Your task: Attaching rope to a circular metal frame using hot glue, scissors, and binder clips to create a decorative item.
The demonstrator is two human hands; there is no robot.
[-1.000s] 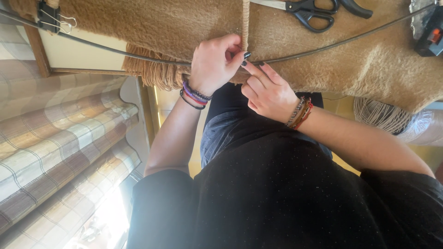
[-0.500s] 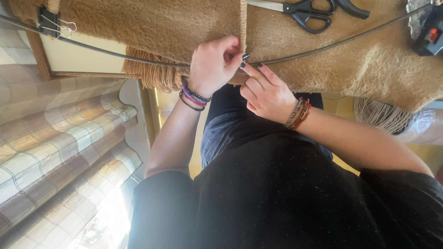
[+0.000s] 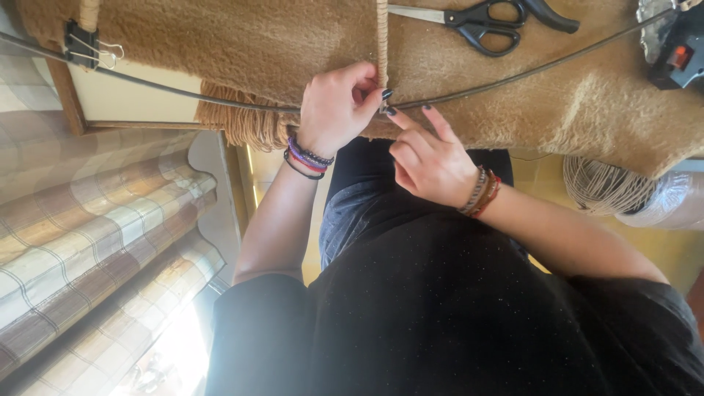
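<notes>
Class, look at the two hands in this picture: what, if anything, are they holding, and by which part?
Both the left hand and the right hand pinch the tan cord with their fingertips where it meets the dark curved wire.

This looks like a room in a home, used for craft work. A plaid sofa [image 3: 88, 242] stands beside the table [image 3: 125, 99]. A fuzzy tan cloth [image 3: 242, 44] covers the table. On it lie scissors [image 3: 484, 22] near the far edge and a glue gun [image 3: 678, 51] at the right corner. A spool of cord [image 3: 609, 187] sits below.
</notes>
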